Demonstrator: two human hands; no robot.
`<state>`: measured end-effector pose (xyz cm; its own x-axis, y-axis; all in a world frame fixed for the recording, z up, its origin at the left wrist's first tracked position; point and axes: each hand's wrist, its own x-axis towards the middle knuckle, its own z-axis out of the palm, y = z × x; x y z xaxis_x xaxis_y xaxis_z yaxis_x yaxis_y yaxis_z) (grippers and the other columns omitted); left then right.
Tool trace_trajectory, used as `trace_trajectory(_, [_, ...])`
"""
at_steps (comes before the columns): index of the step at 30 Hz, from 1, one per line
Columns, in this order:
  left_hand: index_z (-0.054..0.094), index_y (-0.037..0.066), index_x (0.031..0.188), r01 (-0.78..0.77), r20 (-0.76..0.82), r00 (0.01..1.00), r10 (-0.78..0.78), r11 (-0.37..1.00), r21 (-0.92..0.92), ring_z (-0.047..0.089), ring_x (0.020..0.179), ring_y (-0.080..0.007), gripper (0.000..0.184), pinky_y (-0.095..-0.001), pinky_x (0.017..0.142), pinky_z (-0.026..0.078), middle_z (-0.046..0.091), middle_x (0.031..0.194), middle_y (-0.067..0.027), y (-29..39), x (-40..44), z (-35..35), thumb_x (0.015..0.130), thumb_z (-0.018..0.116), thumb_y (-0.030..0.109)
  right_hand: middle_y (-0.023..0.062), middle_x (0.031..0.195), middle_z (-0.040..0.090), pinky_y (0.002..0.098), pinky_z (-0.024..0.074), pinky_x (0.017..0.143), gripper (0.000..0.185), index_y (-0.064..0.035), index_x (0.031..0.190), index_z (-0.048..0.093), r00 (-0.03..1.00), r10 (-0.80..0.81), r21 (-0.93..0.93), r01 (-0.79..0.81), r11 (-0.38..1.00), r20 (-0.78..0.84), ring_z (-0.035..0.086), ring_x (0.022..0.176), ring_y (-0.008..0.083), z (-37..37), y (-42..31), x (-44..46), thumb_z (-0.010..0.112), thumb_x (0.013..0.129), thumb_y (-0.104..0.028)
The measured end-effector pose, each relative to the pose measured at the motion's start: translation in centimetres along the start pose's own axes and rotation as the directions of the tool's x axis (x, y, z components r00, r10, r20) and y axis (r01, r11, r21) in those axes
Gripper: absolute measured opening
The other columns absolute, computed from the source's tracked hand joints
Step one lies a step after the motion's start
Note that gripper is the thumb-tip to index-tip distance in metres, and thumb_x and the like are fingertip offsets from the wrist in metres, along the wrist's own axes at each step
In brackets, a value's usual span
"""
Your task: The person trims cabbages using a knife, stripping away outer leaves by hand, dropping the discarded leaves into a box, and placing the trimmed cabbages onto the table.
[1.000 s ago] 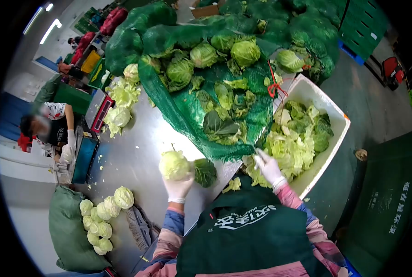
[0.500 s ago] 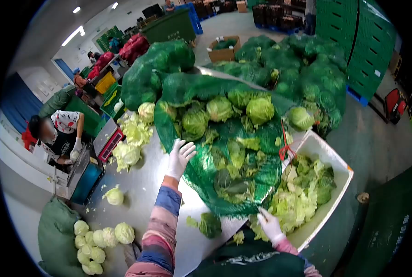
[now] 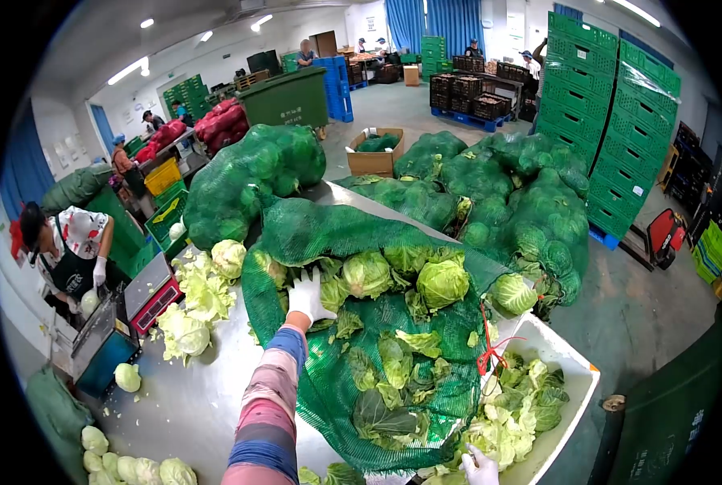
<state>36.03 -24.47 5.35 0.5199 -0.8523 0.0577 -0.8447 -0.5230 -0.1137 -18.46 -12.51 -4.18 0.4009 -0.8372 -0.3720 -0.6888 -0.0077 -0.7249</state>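
A green mesh bag (image 3: 329, 404) lies spread on the metal table, its mouth facing me, with cabbages (image 3: 367, 275) at the far end and loose leaves nearer. My left hand (image 3: 308, 297), in a white glove, rests with spread fingers on a cabbage at the left inside the bag. My right hand (image 3: 481, 467), also gloved, is partly cut off at the bottom edge, its fingers closed at the bag's near right edge. Beside it, a white foam box (image 3: 567, 404) holds torn cabbage leaves (image 3: 523, 412).
Full mesh bags (image 3: 256, 178) stand beyond the table (image 3: 232, 364). Trimmed cabbages (image 3: 126, 377) and peeled leaves lie to the left. A co-worker (image 3: 74, 250) stands by a scale (image 3: 151, 299). Stacked green crates (image 3: 571, 97) rise at the back right.
My left hand has moved from the bag's left rim onto a cabbage inside. The view has tilted up, so the table sits lower and my right hand is near the bottom edge.
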Motion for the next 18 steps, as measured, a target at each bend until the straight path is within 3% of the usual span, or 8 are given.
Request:
trace_trajectory(4, [0.030, 0.004, 0.143, 0.034, -0.129, 0.989, -0.066, 0.971, -0.237, 0.046, 0.118, -0.0426, 0.120, -0.0511, 0.094, 0.048, 0.039, 0.138, -0.0261, -0.4, -0.9, 2.4, 0.046, 0.091, 0.041, 0.0166, 0.122, 0.061, 0.0414, 0.0381, 0.103, 0.039, -0.0088, 0.128, 0.057, 0.998, 0.045, 0.108, -0.050, 0.993, 0.049, 0.055, 0.115, 0.0337, -1.9, -5.8, -0.7, 0.053, 0.096, -0.031])
trace_trajectory(8, [0.032, 0.004, 0.140, 0.091, -0.185, 0.968, -0.171, 0.923, -0.375, 0.039, 0.122, -0.0416, 0.114, -0.0478, 0.100, 0.043, 0.038, 0.134, -0.0248, 1.3, -3.6, 2.4, 0.047, 0.090, 0.036, 0.0179, 0.130, 0.057, 0.0431, 0.0362, 0.105, 0.043, -0.0124, 0.134, 0.053, 0.999, 0.006, -0.025, -0.005, 1.000, 0.045, 0.052, 0.121, 0.0309, -2.3, -4.8, -0.5, 0.054, 0.096, -0.034])
trace_trajectory(9, [0.032, 0.002, 0.138, 0.082, -0.193, 0.962, -0.194, 0.876, -0.476, 0.039, 0.122, -0.0413, 0.113, -0.0467, 0.104, 0.039, 0.039, 0.132, -0.0236, 1.9, -4.7, 2.0, 0.048, 0.090, 0.037, 0.0056, 0.068, 0.066, 0.0249, 0.0490, 0.059, 0.037, -0.0019, 0.126, 0.059, 0.972, -0.160, 0.084, 0.176, 0.981, -0.171, 0.059, 0.059, 0.0075, -1.1, -3.4, 0.2, 0.063, 0.092, -0.017])
trace_trajectory(10, [0.031, 0.000, 0.140, 0.073, -0.202, 0.954, -0.220, 0.828, -0.556, 0.039, 0.124, -0.0402, 0.115, -0.0463, 0.105, 0.037, 0.037, 0.137, -0.0232, 2.7, -6.2, 1.9, 0.049, 0.091, 0.039, 0.0116, 0.081, 0.071, 0.0297, 0.0528, 0.067, 0.043, -0.0084, 0.130, 0.057, 0.993, -0.061, 0.051, 0.067, 0.996, -0.105, 0.069, 0.071, 0.0154, -1.0, -1.6, 0.5, 0.063, 0.093, -0.028])
trace_trajectory(13, [0.028, -0.011, 0.139, 0.036, -0.130, 0.961, -0.246, 0.574, -0.818, 0.033, 0.133, -0.0361, 0.121, -0.0412, 0.111, 0.029, 0.035, 0.139, -0.0263, 5.7, -12.4, 1.2, 0.053, 0.090, 0.048, 0.0140, 0.091, 0.070, 0.0298, 0.0520, 0.069, 0.047, -0.0023, 0.131, 0.055, 0.998, -0.031, 0.207, 0.040, 0.978, -0.046, 0.066, 0.075, 0.0175, -2.5, -3.9, 0.5, 0.062, 0.093, -0.030])
trace_trajectory(14, [0.030, -0.009, 0.139, 0.042, -0.106, 0.965, -0.240, 0.540, -0.840, 0.042, 0.127, -0.0331, 0.112, -0.0387, 0.108, 0.035, 0.041, 0.136, -0.0241, 7.2, -15.4, 0.2, 0.058, 0.091, 0.039, 0.0146, 0.090, 0.068, 0.0322, 0.0522, 0.071, 0.051, -0.0027, 0.131, 0.054, 0.978, -0.161, 0.015, 0.164, 0.986, -0.130, 0.066, 0.078, 0.0230, -1.5, -2.4, 1.1, 0.066, 0.090, -0.030])
trace_trajectory(16, [0.031, -0.007, 0.139, -0.058, -0.062, 0.998, -0.029, 0.103, -0.993, 0.052, 0.118, -0.0281, 0.102, -0.0356, 0.103, 0.041, 0.048, 0.131, -0.0195, 10.4, -20.1, -3.1, 0.062, 0.090, 0.023, 0.0194, 0.095, 0.067, 0.0368, 0.0528, 0.074, 0.045, -0.0046, 0.124, 0.056, 0.957, -0.191, 0.057, 0.208, 0.976, -0.217, 0.068, 0.086, 0.0304, -2.1, -5.1, 0.8, 0.070, 0.084, -0.021])
trace_trajectory(18, [0.032, -0.005, 0.139, 0.004, 0.003, 1.000, 0.010, -0.083, -0.997, 0.056, 0.113, -0.0227, 0.095, -0.0324, 0.098, 0.046, 0.051, 0.128, -0.0153, 13.5, -24.6, -5.3, 0.065, 0.088, 0.012, 0.0148, 0.084, 0.063, 0.0335, 0.0508, 0.071, 0.030, -0.0052, 0.112, 0.060, 0.865, -0.321, 0.052, 0.368, 0.928, -0.385, 0.063, 0.076, 0.0276, -1.0, -5.0, 1.8, 0.067, 0.084, -0.013])
